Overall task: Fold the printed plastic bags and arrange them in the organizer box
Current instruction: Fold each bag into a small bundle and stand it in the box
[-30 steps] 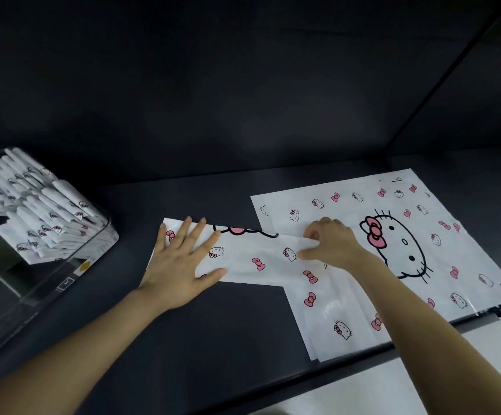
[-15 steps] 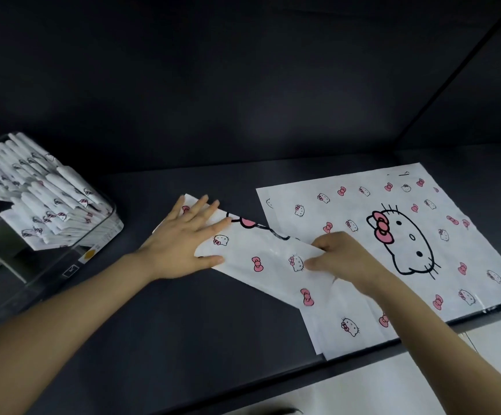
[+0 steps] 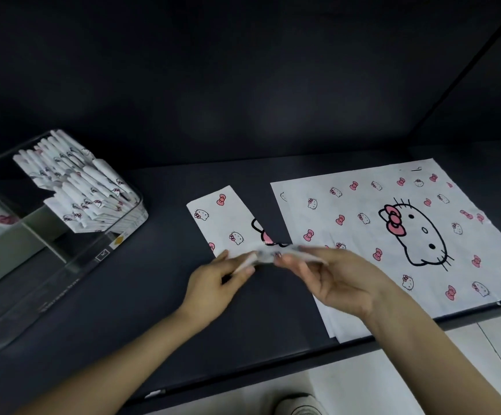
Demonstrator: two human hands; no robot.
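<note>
– Both hands have left their old places. Half a second ago the left hand [image 3: 216,283] lay spread flat on the strip and the right hand [image 3: 333,283] held its other end. Now the two meet at the strip's near end.

– And the strip itself?

– That folded strip [image 3: 228,223] has swung round. It lay crosswise, overlapping the stack. Now it runs away from the person, ahead of the fingertips and just beside the stack, with its far part flat on the table [image 3: 153,310].

– What are the hands doing to it?

– Each one pinches the near edge, thumb against fingers, and the edge is raised off the table between them. Motion blur makes the left grip harder to read, though white plastic shows between its thumb and fingers.

– How far along does the job look?

– Well on, but not finished. The organizer box [image 3: 63,265], off to the left of the left hand, has a dense row of folded bags [image 3: 84,190] packed at its far end, and its nearer part is unfilled. To the right of the right hand, flat bags [image 3: 408,235] lie stacked and unfolded. How many cannot be counted.

– And this one?

– Its lengthwise folds look done. Judging by the raised end, it is being folded short, and it has yet to go into the box.
</note>
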